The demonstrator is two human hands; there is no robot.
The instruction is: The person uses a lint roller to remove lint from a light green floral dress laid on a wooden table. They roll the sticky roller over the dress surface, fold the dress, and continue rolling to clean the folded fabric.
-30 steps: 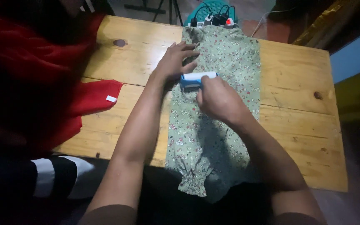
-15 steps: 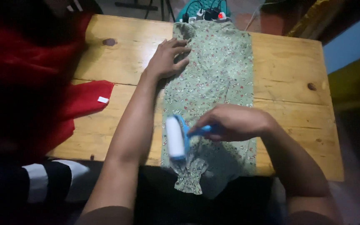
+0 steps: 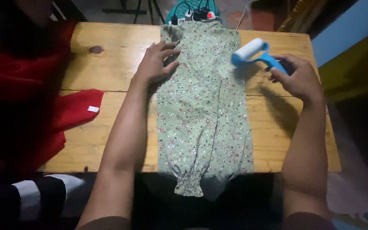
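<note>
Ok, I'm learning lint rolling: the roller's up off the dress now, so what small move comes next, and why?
Probably lower the lint roller onto the top right part of the floral dress. The right hand holds it lifted beside that edge, while the left hand presses the cloth flat on the wooden table.

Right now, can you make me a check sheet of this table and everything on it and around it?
Surface: wooden table, planks with a dark knot.
Job's things: green flowery garment lying flat, its gathered end hanging over the near edge; blue lint roller with a white roll.
Clutter: red cloth with a small white tag at the left; striped black and white fabric below it.
Hands: left hand flat on the garment; right hand holds the lint roller lifted beside the garment.
Cables: power strip with plugs beyond the far edge.
Surroundings: dim floor, dark stand legs behind.
</note>
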